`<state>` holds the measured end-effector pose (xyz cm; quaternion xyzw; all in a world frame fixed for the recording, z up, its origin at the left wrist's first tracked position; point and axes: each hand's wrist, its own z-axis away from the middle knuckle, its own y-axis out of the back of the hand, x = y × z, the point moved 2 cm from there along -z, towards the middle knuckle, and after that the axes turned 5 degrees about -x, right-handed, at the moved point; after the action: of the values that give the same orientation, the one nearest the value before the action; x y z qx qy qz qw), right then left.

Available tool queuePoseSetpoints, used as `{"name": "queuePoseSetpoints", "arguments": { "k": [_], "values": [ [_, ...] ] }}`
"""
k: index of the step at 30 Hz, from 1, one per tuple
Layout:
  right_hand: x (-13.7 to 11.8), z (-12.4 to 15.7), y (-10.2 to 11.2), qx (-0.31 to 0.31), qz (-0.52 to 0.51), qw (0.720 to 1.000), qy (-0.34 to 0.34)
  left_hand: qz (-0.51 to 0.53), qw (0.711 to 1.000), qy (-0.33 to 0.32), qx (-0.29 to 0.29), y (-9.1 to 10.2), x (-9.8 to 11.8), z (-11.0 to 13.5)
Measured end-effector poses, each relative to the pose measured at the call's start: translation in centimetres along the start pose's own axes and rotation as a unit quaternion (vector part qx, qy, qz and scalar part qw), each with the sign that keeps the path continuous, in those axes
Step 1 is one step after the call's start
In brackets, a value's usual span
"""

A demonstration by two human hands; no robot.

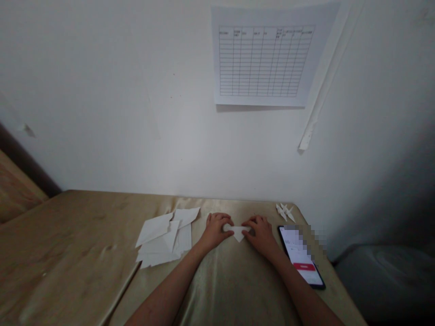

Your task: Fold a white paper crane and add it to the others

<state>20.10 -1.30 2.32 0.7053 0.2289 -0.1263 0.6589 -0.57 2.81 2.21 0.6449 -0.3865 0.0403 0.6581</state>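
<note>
A small piece of folded white paper (239, 233) lies between my hands, its lower point facing me. My left hand (217, 228) grips its left end, thumb below and fingers curled above. On the other side, my right hand (260, 231) pinches the right end in the same way. Both ends of the paper are partly hidden by my fingers. Left of my left hand is a loose stack of white paper sheets (159, 242), several of them askew.
Small folded paper cranes (285, 212) sit at the table's back right corner. A lit phone (302, 258) lies beside my right forearm. A gold cloth covers the table (84, 244), which meets a white wall. A printed grid sheet (261, 63) hangs there.
</note>
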Motion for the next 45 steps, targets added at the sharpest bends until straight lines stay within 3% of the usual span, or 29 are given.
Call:
{"name": "queuePoseSetpoints", "arguments": {
  "k": [7,13,18,25,34,45],
  "values": [
    [0.2,-0.2,0.1,0.005,-0.014,0.999,-0.033,0.013,0.999,-0.029,0.039,-0.6,-0.3,-0.2],
    [1.0,-0.4,0.4,0.094,-0.063,0.992,-0.054,0.034,0.991,-0.055,0.116,-0.3,0.1,-0.1],
    [1.2,-0.5,0.1,0.137,-0.147,0.979,-0.017,0.026,0.989,-0.088,0.119,-0.4,0.8,0.2],
    [0.6,-0.5,-0.4,0.109,-0.204,0.972,0.046,0.023,0.993,-0.073,0.093,-0.8,0.7,0.0],
    [0.8,-0.9,-0.8,0.069,-0.196,0.972,0.109,0.078,0.988,-0.073,0.111,-1.2,0.7,-0.1],
    [0.0,-0.4,-0.5,0.058,-0.162,0.981,0.089,0.096,0.991,-0.016,0.095,-1.0,1.4,0.2]
  ]
}}
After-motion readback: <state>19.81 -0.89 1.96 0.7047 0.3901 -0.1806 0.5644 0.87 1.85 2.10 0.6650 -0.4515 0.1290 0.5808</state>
